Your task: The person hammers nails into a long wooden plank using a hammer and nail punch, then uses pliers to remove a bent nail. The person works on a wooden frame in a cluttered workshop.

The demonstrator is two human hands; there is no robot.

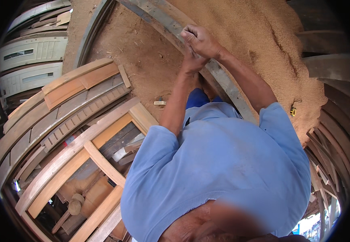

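Right hand (203,42), curled into a fist, meets left hand (194,62); the latter's openness and either's hold are unclear. Below runs one grey beam (165,19), toward 12 o'clock; two pale doors (42,53) lie at ten, one mallet (76,204) at eight.

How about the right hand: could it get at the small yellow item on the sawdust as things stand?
Probably not without stooping: the small yellow item lies on the sawdust, seemingly well below the right hand, which touches the left hand.

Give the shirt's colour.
Plain light blue; the shirt shows best in the head view.
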